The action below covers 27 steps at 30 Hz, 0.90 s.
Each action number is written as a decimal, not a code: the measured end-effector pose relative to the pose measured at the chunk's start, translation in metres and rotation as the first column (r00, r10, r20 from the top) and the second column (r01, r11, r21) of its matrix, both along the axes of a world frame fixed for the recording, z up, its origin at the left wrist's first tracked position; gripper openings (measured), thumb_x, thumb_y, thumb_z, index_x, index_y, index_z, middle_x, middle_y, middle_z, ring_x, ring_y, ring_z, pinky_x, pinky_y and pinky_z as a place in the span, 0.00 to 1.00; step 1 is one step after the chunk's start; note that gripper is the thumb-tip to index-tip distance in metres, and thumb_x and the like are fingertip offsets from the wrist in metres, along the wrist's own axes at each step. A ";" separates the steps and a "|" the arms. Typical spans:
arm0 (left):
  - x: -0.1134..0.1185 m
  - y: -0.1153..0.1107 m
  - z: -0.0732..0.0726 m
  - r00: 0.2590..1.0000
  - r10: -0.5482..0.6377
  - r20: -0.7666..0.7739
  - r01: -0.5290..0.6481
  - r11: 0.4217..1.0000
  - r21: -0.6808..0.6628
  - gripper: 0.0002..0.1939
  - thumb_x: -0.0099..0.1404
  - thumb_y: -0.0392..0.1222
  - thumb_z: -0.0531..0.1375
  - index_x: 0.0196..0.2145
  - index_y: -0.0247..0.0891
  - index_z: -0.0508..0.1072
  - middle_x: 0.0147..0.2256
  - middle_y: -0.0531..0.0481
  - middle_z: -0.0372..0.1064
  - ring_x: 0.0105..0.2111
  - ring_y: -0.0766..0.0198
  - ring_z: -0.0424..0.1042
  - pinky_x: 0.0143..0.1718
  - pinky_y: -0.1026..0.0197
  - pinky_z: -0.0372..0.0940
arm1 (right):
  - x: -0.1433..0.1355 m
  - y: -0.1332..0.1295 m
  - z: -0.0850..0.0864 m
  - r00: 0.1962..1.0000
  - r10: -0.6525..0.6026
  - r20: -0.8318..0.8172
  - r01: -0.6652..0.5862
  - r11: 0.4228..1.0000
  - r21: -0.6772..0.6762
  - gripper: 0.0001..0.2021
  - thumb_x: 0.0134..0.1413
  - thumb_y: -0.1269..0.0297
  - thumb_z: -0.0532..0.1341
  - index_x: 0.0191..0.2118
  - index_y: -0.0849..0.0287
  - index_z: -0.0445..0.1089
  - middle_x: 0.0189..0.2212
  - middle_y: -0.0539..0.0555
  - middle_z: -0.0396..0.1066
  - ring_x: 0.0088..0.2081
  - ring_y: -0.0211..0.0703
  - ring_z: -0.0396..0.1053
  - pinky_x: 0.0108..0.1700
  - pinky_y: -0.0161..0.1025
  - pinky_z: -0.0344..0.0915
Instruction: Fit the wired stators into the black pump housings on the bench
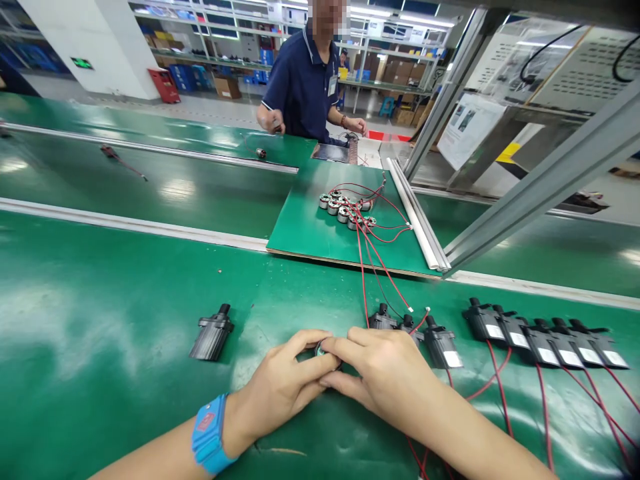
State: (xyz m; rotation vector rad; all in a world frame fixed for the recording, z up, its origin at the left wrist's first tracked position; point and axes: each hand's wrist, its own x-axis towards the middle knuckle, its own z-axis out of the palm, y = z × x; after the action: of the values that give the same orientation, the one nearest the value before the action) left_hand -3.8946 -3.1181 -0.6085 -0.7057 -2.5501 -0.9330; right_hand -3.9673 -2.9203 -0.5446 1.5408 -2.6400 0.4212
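My left hand (280, 383), with a blue strap at the wrist, and my right hand (383, 367) meet over the green bench. Between their fingertips is a small round part (320, 349) with a greenish face, mostly covered by the fingers. Both hands are closed on it. A black pump housing (213, 335) stands to the left, apart from the hands. Just beyond my right hand are several more black pumps, one of them (444, 348) bearing a white label. Red wires run out beneath my right forearm.
Several round coil parts (344, 212) with red wires sit on a raised green board (300, 230). A row of labelled black pumps (543, 347) lines the right. A metal frame post (530, 167) slants at the right. Across the bench stands a person (305, 80) in a dark shirt.
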 end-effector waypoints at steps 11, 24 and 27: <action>0.000 -0.002 0.003 0.998 0.035 -0.045 -0.037 0.998 -0.051 0.13 0.71 0.34 0.55 0.50 0.41 0.73 0.55 0.40 0.66 0.52 0.58 0.73 0.52 0.60 0.72 | 0.005 -0.003 0.000 0.999 -0.004 -0.039 0.007 0.997 0.072 0.14 0.67 0.51 0.59 0.49 0.54 0.73 0.31 0.49 0.76 0.30 0.44 0.75 0.28 0.38 0.57; -0.008 -0.010 0.026 0.933 0.122 0.338 -0.044 0.973 -0.228 0.20 0.68 0.54 0.62 0.54 0.45 0.69 0.46 0.46 0.77 0.45 0.52 0.76 0.46 0.53 0.69 | -0.032 0.020 0.022 0.940 -0.319 -0.121 0.316 0.948 -0.039 0.17 0.71 0.54 0.53 0.39 0.54 0.77 0.32 0.53 0.76 0.38 0.45 0.73 0.39 0.39 0.61; -0.002 -0.051 0.043 0.843 0.535 0.059 -0.420 0.722 -0.549 0.22 0.68 0.62 0.56 0.40 0.40 0.75 0.31 0.42 0.76 0.34 0.43 0.76 0.37 0.47 0.67 | -0.080 0.017 0.021 0.911 -0.390 -0.136 0.380 0.921 -0.090 0.16 0.71 0.56 0.53 0.42 0.55 0.77 0.35 0.54 0.78 0.41 0.47 0.73 0.43 0.40 0.62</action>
State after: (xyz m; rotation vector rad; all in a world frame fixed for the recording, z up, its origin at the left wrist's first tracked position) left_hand -3.8961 -3.1692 -0.5657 -0.0181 -2.9857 -0.1369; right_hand -4.0473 -2.9038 -0.5232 0.9527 -2.6885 0.3369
